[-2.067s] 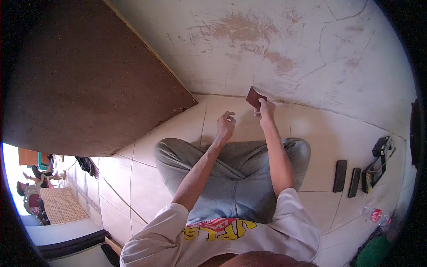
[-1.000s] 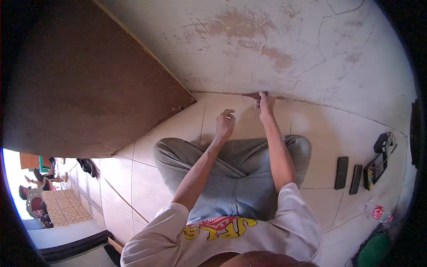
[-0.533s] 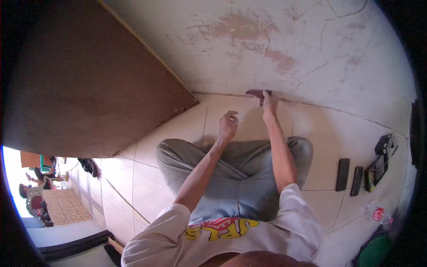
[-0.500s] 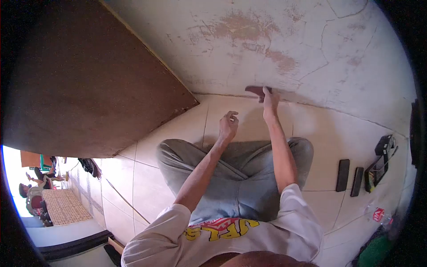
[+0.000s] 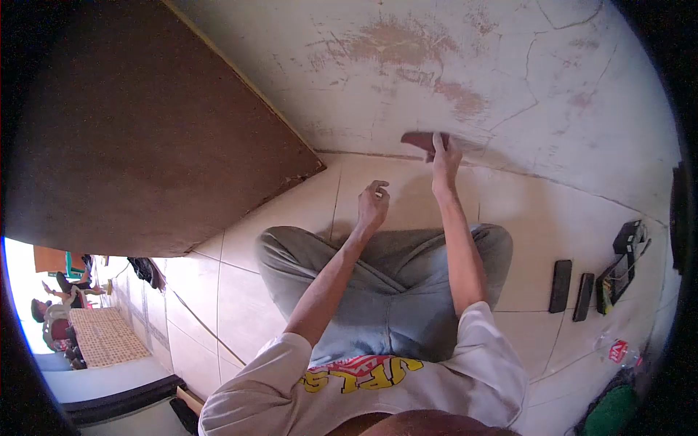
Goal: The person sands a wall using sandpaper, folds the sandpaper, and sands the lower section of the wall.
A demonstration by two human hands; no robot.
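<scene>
Against the low part of the scuffed white wall (image 5: 407, 80), my right hand (image 5: 446, 161) grips a dark reddish-brown flat piece (image 5: 419, 139), thumb on its near face. The piece lies just above the line where wall and floor meet. My left hand (image 5: 374, 203) hangs over the tiled floor (image 5: 291, 196) in front of my crossed legs, fingers loosely curled and partly apart, holding nothing. Worn reddish patches and cracks mark the wall above.
A large brown panel (image 5: 160, 131) stands at the left. To the right lie two dark slim objects (image 5: 560, 286) (image 5: 582, 297), a black device with cables (image 5: 616, 280) and a plastic bottle (image 5: 619, 352). Another person (image 5: 54, 312) sits far off at the left.
My right hand and the brown piece have moved slightly up the wall. My left hand has stayed almost in place.
</scene>
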